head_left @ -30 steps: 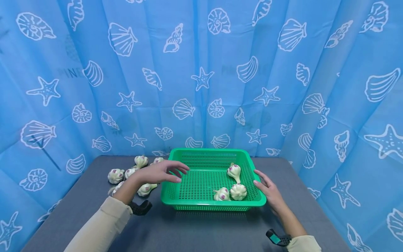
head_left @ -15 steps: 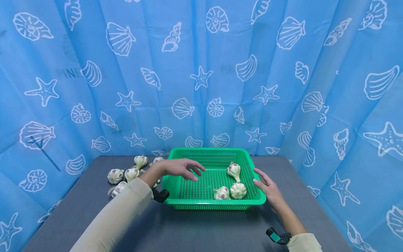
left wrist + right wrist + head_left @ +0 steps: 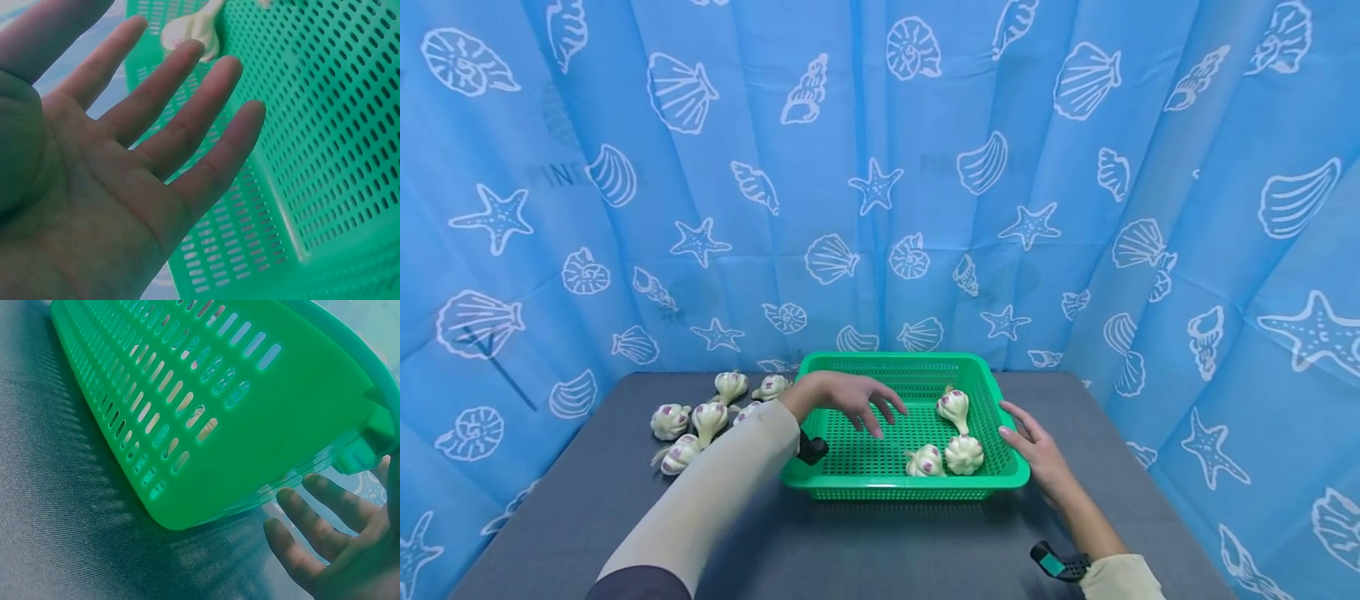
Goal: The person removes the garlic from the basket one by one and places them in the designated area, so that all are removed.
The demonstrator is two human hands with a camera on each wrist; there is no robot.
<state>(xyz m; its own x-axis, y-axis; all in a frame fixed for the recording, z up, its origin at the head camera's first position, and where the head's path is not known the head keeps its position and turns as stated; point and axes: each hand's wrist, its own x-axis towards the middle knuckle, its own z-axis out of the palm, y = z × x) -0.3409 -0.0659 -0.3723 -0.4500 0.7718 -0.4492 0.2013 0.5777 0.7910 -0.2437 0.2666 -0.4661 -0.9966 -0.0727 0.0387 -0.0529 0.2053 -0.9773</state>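
My left hand [image 3: 859, 398] hangs over the left half of a green perforated plastic basket [image 3: 905, 482], palm down with fingers spread and nothing in them. In the left wrist view the bare palm [image 3: 106, 181] faces the camera, the basket wall behind it. Three white garlic bulbs with purple marks lie at the basket's right: a rear bulb [image 3: 952, 407], a front-right bulb [image 3: 964, 455] and a front-left bulb [image 3: 925, 461]. My right hand [image 3: 1041, 450] is at the right rim, its fingers loosely extended beside the basket's outer wall [image 3: 287, 425].
Several more garlic bulbs [image 3: 708, 421] lie grouped on the grey table [image 3: 880, 550] left of the basket, partly hidden by the left sleeve [image 3: 715, 483]. A blue curtain [image 3: 880, 208] with white shell prints stands behind and along both sides.
My left hand has moved right, from the basket's left edge to over its inside, staying empty. The right hand keeps its place at the right rim. The view has shifted slightly.
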